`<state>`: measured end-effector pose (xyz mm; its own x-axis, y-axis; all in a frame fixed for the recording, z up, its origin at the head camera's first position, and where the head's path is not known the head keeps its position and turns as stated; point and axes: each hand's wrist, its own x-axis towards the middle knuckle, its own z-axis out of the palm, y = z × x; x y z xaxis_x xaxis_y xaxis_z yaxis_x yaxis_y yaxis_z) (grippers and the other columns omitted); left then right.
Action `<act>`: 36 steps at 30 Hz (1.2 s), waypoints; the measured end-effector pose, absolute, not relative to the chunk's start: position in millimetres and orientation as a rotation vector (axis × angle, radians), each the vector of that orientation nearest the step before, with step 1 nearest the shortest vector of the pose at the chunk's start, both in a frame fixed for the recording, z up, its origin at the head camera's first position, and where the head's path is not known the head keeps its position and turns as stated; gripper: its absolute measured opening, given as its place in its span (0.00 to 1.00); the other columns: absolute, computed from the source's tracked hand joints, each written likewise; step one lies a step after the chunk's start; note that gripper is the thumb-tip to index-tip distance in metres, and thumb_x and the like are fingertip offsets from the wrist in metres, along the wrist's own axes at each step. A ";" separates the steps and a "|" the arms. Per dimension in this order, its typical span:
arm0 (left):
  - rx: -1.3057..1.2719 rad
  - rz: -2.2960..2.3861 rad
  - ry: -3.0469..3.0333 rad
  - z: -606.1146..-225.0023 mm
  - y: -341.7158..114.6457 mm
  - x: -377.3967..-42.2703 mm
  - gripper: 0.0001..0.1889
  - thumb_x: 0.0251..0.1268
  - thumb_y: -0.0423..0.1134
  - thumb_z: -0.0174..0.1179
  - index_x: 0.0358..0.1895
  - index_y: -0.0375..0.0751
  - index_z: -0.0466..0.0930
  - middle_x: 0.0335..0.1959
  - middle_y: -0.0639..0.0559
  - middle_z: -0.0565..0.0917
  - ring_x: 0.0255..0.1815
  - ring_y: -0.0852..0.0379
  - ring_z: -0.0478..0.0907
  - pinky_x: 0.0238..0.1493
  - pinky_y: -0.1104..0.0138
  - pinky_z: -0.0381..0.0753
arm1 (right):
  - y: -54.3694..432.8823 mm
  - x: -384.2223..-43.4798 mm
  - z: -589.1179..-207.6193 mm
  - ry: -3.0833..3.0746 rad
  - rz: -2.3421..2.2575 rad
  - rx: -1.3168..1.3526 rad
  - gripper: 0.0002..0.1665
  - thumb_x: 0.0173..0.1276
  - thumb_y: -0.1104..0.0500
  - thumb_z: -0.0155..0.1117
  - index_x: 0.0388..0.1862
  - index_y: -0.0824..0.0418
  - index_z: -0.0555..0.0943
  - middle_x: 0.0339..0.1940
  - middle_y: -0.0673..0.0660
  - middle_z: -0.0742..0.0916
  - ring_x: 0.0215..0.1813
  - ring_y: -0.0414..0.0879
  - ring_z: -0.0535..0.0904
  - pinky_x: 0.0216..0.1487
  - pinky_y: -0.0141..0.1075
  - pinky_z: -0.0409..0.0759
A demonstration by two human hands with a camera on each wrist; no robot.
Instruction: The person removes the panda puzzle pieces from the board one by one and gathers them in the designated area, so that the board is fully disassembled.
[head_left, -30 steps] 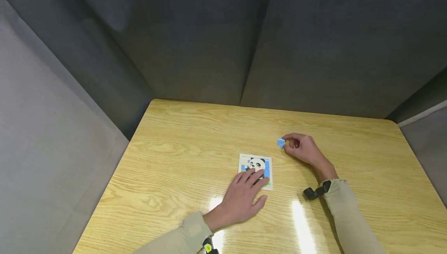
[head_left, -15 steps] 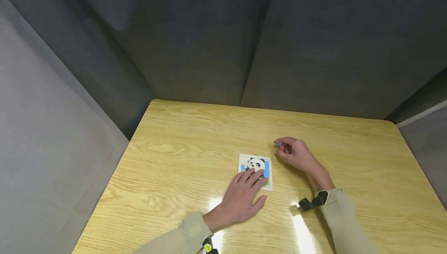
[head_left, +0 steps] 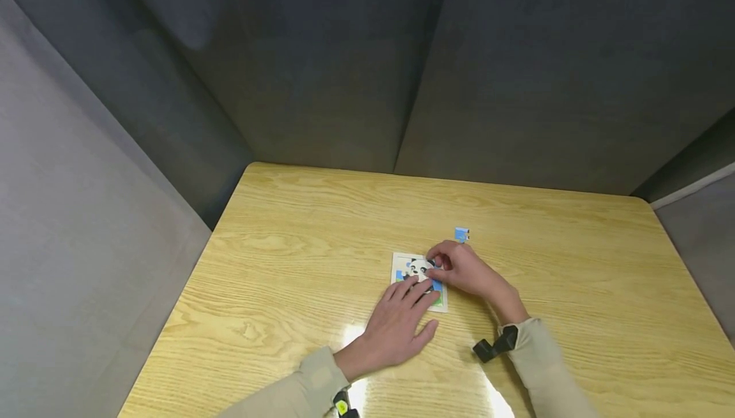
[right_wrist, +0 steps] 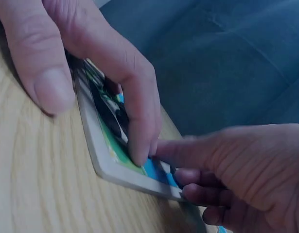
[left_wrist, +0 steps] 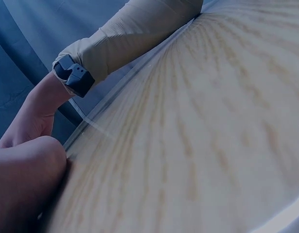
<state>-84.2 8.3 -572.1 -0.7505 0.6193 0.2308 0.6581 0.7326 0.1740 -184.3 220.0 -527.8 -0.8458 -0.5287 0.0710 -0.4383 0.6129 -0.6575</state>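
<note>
Your left hand [head_left: 396,325] lies with its fingers extended and slightly spread, their tips resting on the lower part of the panda puzzle [head_left: 415,268]; your thumb reaches out to the side over the bare wood. Your right hand [head_left: 465,270] is curled in at the puzzle's far right corner, thumb across the picture close to your left index fingertip; you can't tell whether thumb and fingers pinch anything there. The puzzle sits flat in its pale frame [right_wrist: 93,141], partly covered by both hands. Just beyond your right hand, a loose blue piece [head_left: 462,234] lies on the table [head_left: 275,277], apart from the frame. Your right wrist carries a black device [head_left: 496,344] at the cuff of a beige sleeve [head_left: 542,360]. Past the table's far edge hangs a dark curtain [head_left: 321,73].
</note>
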 end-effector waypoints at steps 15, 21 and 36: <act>-1.035 -0.384 -2.802 -572.2 8.6 -82.7 0.28 0.85 0.59 0.35 0.78 0.56 0.65 0.81 0.55 0.61 0.82 0.49 0.55 0.80 0.53 0.56 | 203.3 -176.7 -529.5 2.755 -1.025 -0.801 0.12 0.64 0.65 0.78 0.43 0.67 0.84 0.30 0.51 0.80 0.32 0.41 0.73 0.35 0.34 0.74; -1.020 -0.350 -2.810 -572.9 8.9 -82.9 0.28 0.85 0.59 0.35 0.79 0.57 0.64 0.81 0.56 0.60 0.82 0.49 0.56 0.79 0.53 0.56 | 201.6 -175.4 -531.3 2.720 -1.014 -0.804 0.05 0.68 0.67 0.73 0.37 0.62 0.84 0.28 0.49 0.79 0.30 0.39 0.73 0.32 0.33 0.75; -1.009 -0.286 -2.819 -572.1 8.7 -83.3 0.29 0.84 0.60 0.34 0.79 0.57 0.65 0.81 0.58 0.61 0.82 0.48 0.55 0.78 0.50 0.58 | 196.1 -173.4 -531.3 2.788 -0.953 -0.815 0.13 0.72 0.63 0.71 0.52 0.65 0.82 0.32 0.47 0.79 0.32 0.39 0.73 0.36 0.35 0.75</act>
<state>-83.3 8.7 -572.1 -0.7669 0.6134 0.1886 0.6387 0.7579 0.1324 -173.4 196.1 -531.3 -0.8546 -0.5117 0.0884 -0.4587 0.6643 -0.5901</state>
